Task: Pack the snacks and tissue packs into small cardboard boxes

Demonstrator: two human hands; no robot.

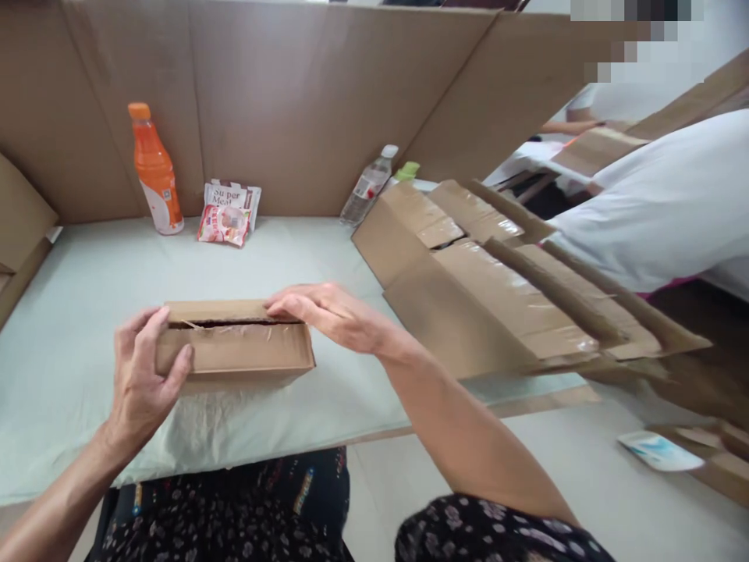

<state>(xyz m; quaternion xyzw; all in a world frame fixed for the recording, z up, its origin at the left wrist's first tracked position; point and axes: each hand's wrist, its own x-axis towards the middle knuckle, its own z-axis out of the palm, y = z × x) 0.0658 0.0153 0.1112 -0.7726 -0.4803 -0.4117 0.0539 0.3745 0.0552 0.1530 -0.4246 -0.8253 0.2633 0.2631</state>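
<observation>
Two bare hands meet on a narrow cardboard box (249,355) that lies on a cloth-covered desk (70,312), its top parted by a dark, ragged slit. At the box's left end, the left hand (139,375) wraps its grip about the corner, thumb on the near flap (234,348) and fingers reaching toward the far flap (216,311). At the box's right end, the right hand (336,314) lays its fingers together on the far flap; whether this grip pinches the edge or merely rests there cannot be told. The box looks light and fairly stiff, its thin card likely to dent under a hard squeeze and its torn lip likely to bend; the surface should prove dry rather than slippery. The surest hold would be low on both short ends, where folded corners should add strength, with the loose flaps spared any load. Whether contents add weight is hidden. Beyond the box and to its left stands an orange bottle (157,176), while two packets (225,226) sit directly behind the box, near a cardboard wall (304,101). Beyond the box to its right are a clear bottle (366,191), a cluster of cartons (485,293) and, farthest off, a person's white garment (661,203).
</observation>
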